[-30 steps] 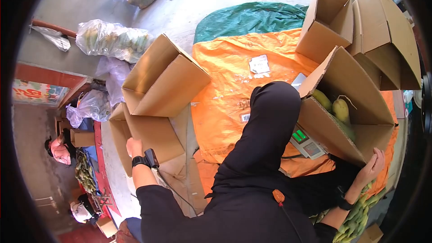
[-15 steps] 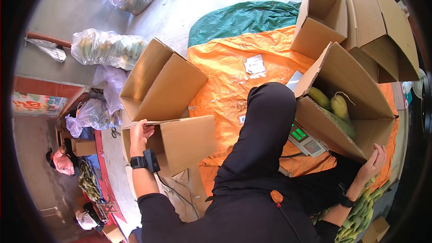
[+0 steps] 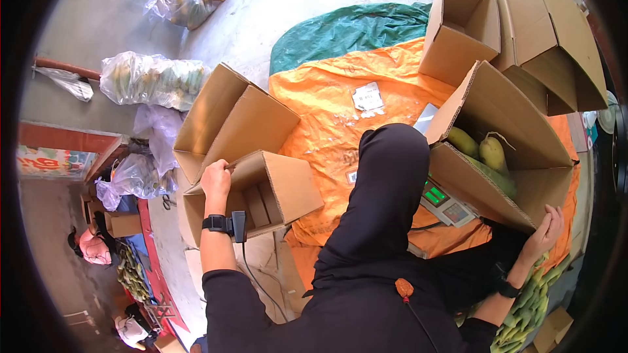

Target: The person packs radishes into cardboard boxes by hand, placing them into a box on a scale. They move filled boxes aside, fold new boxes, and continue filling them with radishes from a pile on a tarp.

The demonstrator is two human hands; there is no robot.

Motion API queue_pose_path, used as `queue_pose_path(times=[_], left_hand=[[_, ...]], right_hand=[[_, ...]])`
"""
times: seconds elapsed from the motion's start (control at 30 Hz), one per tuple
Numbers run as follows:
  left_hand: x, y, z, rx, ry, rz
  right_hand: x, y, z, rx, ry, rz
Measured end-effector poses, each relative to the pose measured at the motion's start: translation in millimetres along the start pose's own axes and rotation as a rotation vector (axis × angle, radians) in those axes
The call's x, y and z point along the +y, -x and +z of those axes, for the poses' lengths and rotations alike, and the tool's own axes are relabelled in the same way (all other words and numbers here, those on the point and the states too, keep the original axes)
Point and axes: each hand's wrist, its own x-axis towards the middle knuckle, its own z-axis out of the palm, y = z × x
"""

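Note:
My left hand (image 3: 216, 179) grips the top edge of an open, empty-looking cardboard box (image 3: 291, 186) at the left, its fingers closed on the rim. Another open box (image 3: 252, 124) leans just behind it. On the right, my right hand (image 3: 548, 230) rests against the near corner of a larger open box (image 3: 487, 186), fingers spread. Inside that box lie several green, elongated fruits (image 3: 492, 152). The box stands on a scale (image 3: 453, 210) with a lit green display.
Several more boxes (image 3: 461, 52) stand at the upper right on an orange and green tarp (image 3: 327, 85). Filled plastic bags (image 3: 150, 80) lie at the left. Green produce (image 3: 523, 307) is heaped at the lower right. Two people (image 3: 95, 247) are at the far left.
The left box has tilted so that its opening faces up toward me, and my left hand has shifted slightly up and right with its rim. My right hand has barely moved.

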Motion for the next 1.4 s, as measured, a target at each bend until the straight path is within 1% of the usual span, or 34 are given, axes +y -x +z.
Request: queue_pose_path(times=[0.13, 0.23, 0.27, 0.33, 0.37, 0.4, 0.47, 0.53, 0.6, 0.67, 0.73, 0.77, 0.83, 0.87, 0.93, 0.97, 1.03, 1.07, 1.13, 1.17, 1.23, 1.3, 1.33, 1.37, 1.4], left_hand=[[17, -16, -15, 0.033, 0.027, 0.084], [29, -39, -25, 0.215, -0.006, 0.199], [34, -46, -29, 0.214, -0.001, 0.204], [44, -61, -35, 0.246, -0.025, 0.134], [44, -68, -33, 0.190, -0.059, 0.107], [42, -74, -25, 0.191, -0.055, 0.116], [38, -81, -8, 0.301, -0.031, 0.137], [29, -76, -3, 0.417, -0.002, 0.220], [23, -65, -7, 0.351, -0.057, 0.114], [7, -56, -6, 0.352, -0.067, 0.101], [-33, -61, 10, 0.413, -0.038, 0.095], [-43, -56, 13, 0.418, -0.032, 0.107], [-57, -49, 13, 0.265, -0.017, -0.046], [-51, -44, 3, 0.272, -0.020, -0.045], [-31, -28, -19, 0.281, -0.056, -0.223], [-33, -29, -18, 0.285, -0.059, -0.223], [-38, -29, -8, 0.476, -0.265, -0.031], [-49, -37, 0, 0.479, -0.265, -0.031], [-77, -62, 17, -0.010, 0.021, -0.020], [-79, -62, 25, -0.006, 0.022, -0.012], [-81, -61, 36, -0.191, 0.485, 0.095], [-78, -48, 37, -0.213, 0.546, 0.116], [-76, -36, 30, -0.228, 0.665, 0.082], [-76, -27, 25, -0.256, 0.706, 0.044], [-85, -25, 26, -0.312, 0.655, 0.025]], right_hand=[[3, 0, 1, 0.014, 0.020, 0.003], [4, 1, 2, 0.018, 0.027, -0.001], [4, 1, 2, 0.015, 0.022, 0.001], [4, 1, 2, 0.025, 0.024, 0.003], [4, 2, 2, 0.031, 0.024, 0.007], [2, 2, 2, 0.038, 0.031, 0.011], [-2, 1, 2, 0.043, 0.013, 0.014], [-8, 0, -1, 0.043, 0.029, 0.012], [-13, -2, 0, 0.050, 0.006, 0.017], [-15, -1, 1, 0.088, -0.035, 0.044], [-16, -2, 2, 0.110, -0.024, 0.047], [-16, -2, 2, 0.115, -0.032, 0.035], [-15, -3, 1, 0.118, -0.015, 0.035], [-16, -3, 2, 0.111, -0.006, 0.029], [-16, -3, 2, 0.112, -0.025, 0.044], [-16, -3, 2, 0.113, -0.035, 0.052], [-14, -3, 2, 0.111, -0.035, 0.049], [-14, -2, 2, 0.108, -0.033, 0.045], [-14, -2, 2, 0.107, -0.029, 0.047], [-14, -2, 1, 0.102, -0.023, 0.045], [-18, -3, 1, 0.113, -0.039, 0.062], [-21, -3, 0, 0.127, -0.047, 0.084], [-22, -3, -1, 0.117, -0.044, 0.079], [-23, -4, -1, 0.108, -0.042, 0.073], [-22, -5, -1, 0.118, -0.037, 0.084]])
